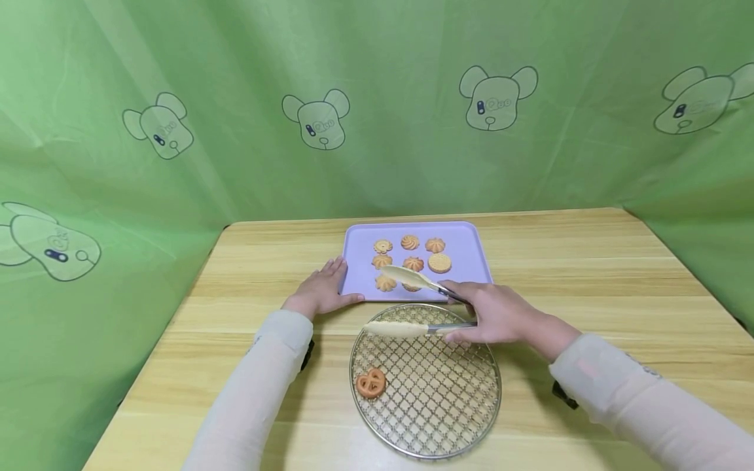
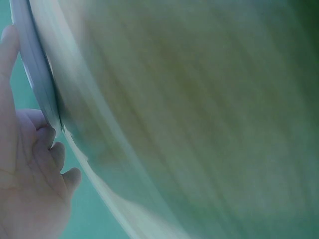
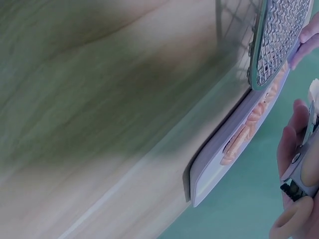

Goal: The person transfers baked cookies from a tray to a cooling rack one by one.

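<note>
A pair of tongs with cream tips is held in my right hand, its two arms spread apart. One tip hovers over the cookies, the other over the round wire rack; nothing is between them. My left hand rests at the near left corner of the lilac tray, fingers along its side and thumb at the front edge. Several cookies lie on the tray in rows, the front ones partly covered by the tongs. A pretzel-shaped cookie sits at the rack's left side.
The tray and rack stand on a wooden table, the rack close in front of the tray. Green curtain with mouse-head drawings hangs behind the table and at both sides.
</note>
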Motion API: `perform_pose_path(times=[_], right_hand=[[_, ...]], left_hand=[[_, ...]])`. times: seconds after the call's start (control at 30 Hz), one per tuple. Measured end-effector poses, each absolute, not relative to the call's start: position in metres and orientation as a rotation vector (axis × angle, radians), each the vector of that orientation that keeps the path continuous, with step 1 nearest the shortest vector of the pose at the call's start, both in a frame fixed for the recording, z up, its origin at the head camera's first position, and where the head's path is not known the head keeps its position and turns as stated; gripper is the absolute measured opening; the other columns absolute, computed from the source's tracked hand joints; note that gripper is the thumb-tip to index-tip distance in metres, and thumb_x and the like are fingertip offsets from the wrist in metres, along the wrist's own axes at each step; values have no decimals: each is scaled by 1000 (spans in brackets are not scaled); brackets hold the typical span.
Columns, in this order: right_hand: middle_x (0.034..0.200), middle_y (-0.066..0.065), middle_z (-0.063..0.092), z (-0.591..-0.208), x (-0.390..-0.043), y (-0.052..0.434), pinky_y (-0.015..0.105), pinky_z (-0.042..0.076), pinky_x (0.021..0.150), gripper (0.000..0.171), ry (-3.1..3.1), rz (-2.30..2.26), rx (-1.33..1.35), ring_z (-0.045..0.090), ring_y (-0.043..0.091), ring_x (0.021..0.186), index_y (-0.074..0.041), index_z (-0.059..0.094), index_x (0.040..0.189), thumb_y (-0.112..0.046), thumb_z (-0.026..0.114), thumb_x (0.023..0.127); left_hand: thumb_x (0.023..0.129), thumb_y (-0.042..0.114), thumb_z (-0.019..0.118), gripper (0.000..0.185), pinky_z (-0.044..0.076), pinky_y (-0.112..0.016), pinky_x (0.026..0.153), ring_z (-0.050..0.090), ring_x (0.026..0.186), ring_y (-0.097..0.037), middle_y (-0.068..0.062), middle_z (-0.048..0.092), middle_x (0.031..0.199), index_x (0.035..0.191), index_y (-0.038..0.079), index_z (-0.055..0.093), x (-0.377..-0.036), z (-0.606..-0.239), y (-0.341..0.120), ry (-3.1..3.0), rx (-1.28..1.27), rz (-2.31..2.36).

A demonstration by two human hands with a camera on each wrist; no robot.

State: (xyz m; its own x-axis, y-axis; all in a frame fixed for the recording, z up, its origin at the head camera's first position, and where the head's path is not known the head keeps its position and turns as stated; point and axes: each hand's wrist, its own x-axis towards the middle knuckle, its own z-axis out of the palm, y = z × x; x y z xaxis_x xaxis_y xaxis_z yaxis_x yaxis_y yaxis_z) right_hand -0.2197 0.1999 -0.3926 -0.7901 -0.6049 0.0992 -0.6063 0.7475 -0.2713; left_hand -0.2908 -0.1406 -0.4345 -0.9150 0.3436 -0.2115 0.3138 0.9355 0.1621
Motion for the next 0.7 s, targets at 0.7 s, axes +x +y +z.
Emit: perform_pose_path(times=[0.7], right_hand=[[90,7,65,-389,-241,219,33,46,55,87,-2967,367,877,50,14,63,-6,47,140,-62,68,76]], left_hand=[[86,73,41,101,13,-44,115,6,144,-27,-11,3,158,152,3,10,-290,-433,-140,2858,495,195]])
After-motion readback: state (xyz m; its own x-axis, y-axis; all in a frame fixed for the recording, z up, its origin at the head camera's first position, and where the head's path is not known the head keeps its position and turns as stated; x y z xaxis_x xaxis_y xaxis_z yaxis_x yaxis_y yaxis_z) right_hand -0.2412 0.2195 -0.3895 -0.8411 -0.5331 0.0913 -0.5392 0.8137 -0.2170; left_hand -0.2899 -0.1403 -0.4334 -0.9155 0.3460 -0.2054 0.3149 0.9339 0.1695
